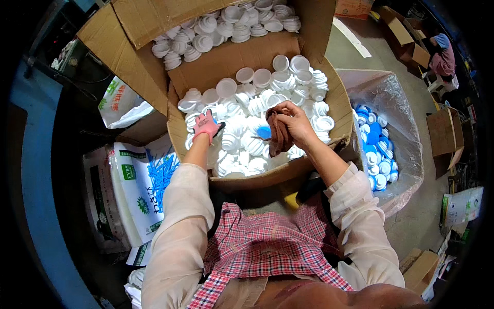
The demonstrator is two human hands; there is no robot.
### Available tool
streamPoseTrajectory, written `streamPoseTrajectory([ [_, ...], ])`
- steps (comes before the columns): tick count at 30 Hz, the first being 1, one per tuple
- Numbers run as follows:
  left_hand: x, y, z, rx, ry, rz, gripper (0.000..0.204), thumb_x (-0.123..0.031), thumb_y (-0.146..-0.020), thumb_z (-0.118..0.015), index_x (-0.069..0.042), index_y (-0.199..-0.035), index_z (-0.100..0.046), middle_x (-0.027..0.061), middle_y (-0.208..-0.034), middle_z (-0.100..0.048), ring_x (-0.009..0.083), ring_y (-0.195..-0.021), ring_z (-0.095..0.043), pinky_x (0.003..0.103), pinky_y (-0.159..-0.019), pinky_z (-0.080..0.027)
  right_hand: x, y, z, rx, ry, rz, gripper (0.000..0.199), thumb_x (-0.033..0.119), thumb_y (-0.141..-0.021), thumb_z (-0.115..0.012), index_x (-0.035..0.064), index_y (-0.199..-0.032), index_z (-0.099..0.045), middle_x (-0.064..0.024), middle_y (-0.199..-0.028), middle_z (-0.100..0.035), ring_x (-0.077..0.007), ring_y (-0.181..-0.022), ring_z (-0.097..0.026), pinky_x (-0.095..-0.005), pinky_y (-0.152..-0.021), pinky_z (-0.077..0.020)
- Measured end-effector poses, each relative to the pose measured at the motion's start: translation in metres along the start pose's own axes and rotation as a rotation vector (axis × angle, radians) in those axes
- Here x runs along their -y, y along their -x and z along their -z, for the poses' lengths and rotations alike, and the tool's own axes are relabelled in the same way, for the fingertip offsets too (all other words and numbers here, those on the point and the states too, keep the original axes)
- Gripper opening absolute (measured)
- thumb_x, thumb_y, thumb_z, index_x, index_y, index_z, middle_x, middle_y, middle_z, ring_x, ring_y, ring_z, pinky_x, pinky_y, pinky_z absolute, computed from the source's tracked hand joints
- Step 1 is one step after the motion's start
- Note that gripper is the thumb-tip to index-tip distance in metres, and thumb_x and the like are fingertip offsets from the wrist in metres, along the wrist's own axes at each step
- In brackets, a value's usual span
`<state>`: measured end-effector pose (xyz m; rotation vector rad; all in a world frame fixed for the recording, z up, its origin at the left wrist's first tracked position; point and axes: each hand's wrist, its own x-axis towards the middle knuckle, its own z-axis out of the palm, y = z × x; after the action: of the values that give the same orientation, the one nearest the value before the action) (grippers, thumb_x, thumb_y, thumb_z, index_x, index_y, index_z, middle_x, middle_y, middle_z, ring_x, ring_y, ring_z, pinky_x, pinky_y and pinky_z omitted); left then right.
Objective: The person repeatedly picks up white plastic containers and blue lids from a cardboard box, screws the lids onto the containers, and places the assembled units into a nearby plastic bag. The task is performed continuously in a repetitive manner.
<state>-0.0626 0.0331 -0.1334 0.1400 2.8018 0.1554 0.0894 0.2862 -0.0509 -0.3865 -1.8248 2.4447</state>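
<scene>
A large cardboard box (pixel 206 82) in front of me holds a heap of white round stepped plastic caps (pixel 239 131). My left hand (pixel 207 125), in a pink glove with dark parts, is over the caps on the left side with its fingers spread; whether it touches them I cannot tell. Bare and closed, my right hand (pixel 297 122) grips a brown cloth (pixel 280 136) that hangs above the heap. Just left of the cloth shows a blue round piece (pixel 264 132), partly covered; I cannot tell whether the cloth touches it.
More white caps (pixel 206 38) fill the box's far section. On the right stands a plastic-lined container (pixel 406 139) with blue and white caps (pixel 378 149). Thin blue strips (pixel 162 172) lie on a printed sack (pixel 131 190) at left. A person (pixel 443 59) sits far right near open cartons (pixel 406 38).
</scene>
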Motion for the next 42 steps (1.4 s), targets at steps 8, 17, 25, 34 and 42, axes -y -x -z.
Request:
streamPoseTrajectory([
  [8, 0.020, 0.005, -0.001, -0.183, 0.569, -0.253, 0.073, -0.041, -0.085, -0.065, -0.006, -0.142, -0.036, 0.0207, -0.130, -0.049, 0.0346, -0.122, -0.048, 0.045, -0.098, -0.042, 0.017, 0.008, 0.002, 0.097, 0.046, 0.107, 0.021, -0.002, -0.080, -0.057, 0.0004, -0.099, -0.064, -0.0056, -0.095, -0.063, -0.0145, -0.086, -0.061, -0.0267, -0.081, -0.0490],
  [17, -0.091, 0.125, 0.067, 0.460, 2.134, -0.605, 0.056, -0.051, -0.095, -0.048, -0.003, -0.124, -0.053, 0.0199, -0.116, -0.060, 0.0328, -0.105, -0.060, 0.042, -0.091, -0.052, 0.021, 0.044, -0.036, 0.198, 0.587, 0.789, 0.020, 0.001, -0.075, -0.070, 0.0068, -0.094, -0.070, -0.0084, -0.096, -0.060, -0.0255, -0.093, -0.061, -0.0346, -0.080, -0.0503],
  [25, -0.101, 0.139, 0.040, 0.974, 2.326, -0.504, 0.047, -0.046, -0.096, -0.046, -0.003, -0.112, -0.056, 0.0140, -0.106, -0.061, 0.0252, -0.100, -0.059, 0.037, -0.091, -0.049, 0.030, 0.053, -0.050, 0.155, 0.643, 1.041, 0.020, -0.003, -0.074, -0.068, 0.0032, -0.091, -0.062, -0.0104, -0.094, -0.056, -0.0275, -0.088, -0.058, -0.0359, -0.077, -0.0488],
  [34, -0.103, 0.149, 0.059, -0.444, 1.338, -0.805, 0.025, -0.018, -0.095, -0.048, -0.001, -0.108, -0.061, 0.0099, -0.101, -0.063, 0.0202, -0.094, -0.060, 0.032, -0.085, -0.047, 0.017, 0.026, -0.047, -0.149, 0.540, 0.674, 0.016, -0.002, -0.075, -0.056, -0.0006, -0.091, -0.054, -0.0183, -0.093, -0.048, -0.0377, -0.088, -0.052, -0.0408, -0.079, -0.0441],
  [42, -0.039, 0.078, 0.070, -0.015, 2.323, -0.420, 0.045, -0.038, -0.098, -0.044, 0.001, -0.119, -0.052, 0.0194, -0.114, -0.060, 0.0341, -0.113, -0.057, 0.049, -0.104, -0.042, -0.004, -0.009, -0.015, 0.466, 0.607, 0.261, 0.044, 0.022, -0.081, -0.074, 0.0049, -0.119, -0.059, -0.0126, -0.118, -0.062, -0.0259, -0.108, -0.059, -0.0369, -0.093, -0.0461],
])
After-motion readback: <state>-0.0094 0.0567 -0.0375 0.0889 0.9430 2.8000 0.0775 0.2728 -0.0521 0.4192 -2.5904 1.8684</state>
